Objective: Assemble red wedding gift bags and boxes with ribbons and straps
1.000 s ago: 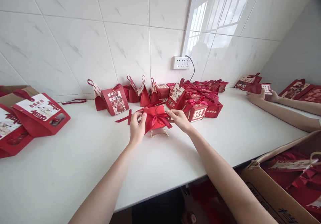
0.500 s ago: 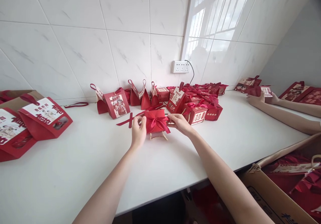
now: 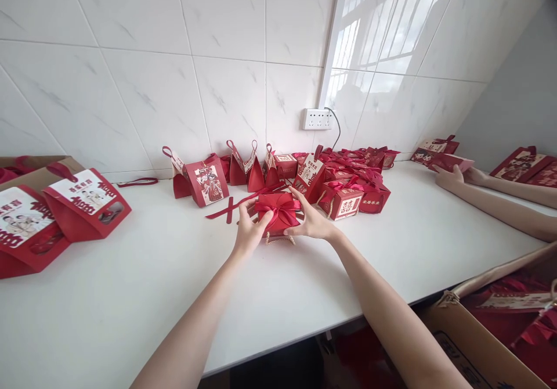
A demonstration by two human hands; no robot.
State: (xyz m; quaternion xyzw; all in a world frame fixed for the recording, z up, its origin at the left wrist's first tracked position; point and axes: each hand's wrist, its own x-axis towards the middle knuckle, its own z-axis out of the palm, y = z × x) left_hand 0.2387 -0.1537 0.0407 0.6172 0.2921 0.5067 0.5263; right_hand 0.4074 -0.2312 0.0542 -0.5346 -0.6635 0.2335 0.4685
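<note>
A small red gift box (image 3: 278, 202) with a ribbon bow (image 3: 282, 215) on top sits on the white table in front of me. A twisted gold cord handle (image 3: 278, 240) sticks out on its near side. My left hand (image 3: 251, 226) grips the box's left side, its thumb pressed on the bow. Around the right side curls my right hand (image 3: 312, 218), fingers at the far corner and thumb low at the near side. Loose red ribbon strips (image 3: 230, 209) lie just behind and to the left of the box.
Finished-looking red boxes with bows (image 3: 346, 197) crowd the back right, near a wall socket (image 3: 317, 119). Tent-shaped boxes (image 3: 206, 181) stand behind; larger ones (image 3: 85, 203) stand at left. A co-worker's hands (image 3: 452, 177) hold a red box at right. A filled carton (image 3: 461, 334) stands below the edge.
My hands have shifted from the bow's ends to the box's sides, the left thumb now on the bow. The co-worker's box has turned. The view has shifted slightly.
</note>
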